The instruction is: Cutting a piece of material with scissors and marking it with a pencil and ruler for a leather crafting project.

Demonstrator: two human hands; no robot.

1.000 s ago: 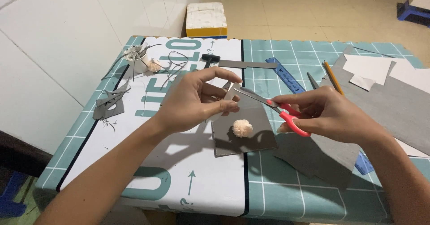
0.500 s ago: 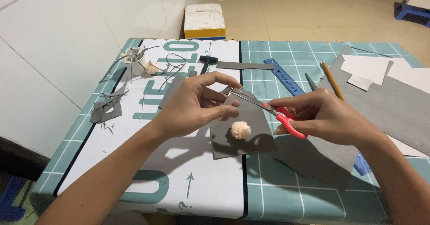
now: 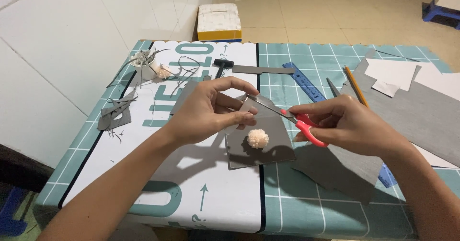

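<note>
My left hand point(image 3: 211, 110) pinches a small grey piece of card point(image 3: 247, 109) above the table. In my right hand point(image 3: 347, 125) are red-handled scissors point(image 3: 287, 116), their blades reaching left to the edge of that piece. Below the hands lies a grey square of card point(image 3: 268, 147) with a small cream pom-pom point(image 3: 258, 138) on it. The square rests on a teal cutting mat point(image 3: 306, 193) and a white printed sheet point(image 3: 158, 174).
Grey card sheets point(image 3: 421, 111) and white paper point(image 3: 390, 73) lie at the right, with a pencil point(image 3: 355, 85) and a blue ruler point(image 3: 303, 82). Grey offcuts point(image 3: 115, 114) and a small cup point(image 3: 143, 66) sit at the left. A white and yellow box point(image 3: 219, 23) stands on the floor.
Both hands have shifted slightly. The scissors' blades have moved in closer along the small grey piece held in my left hand.
</note>
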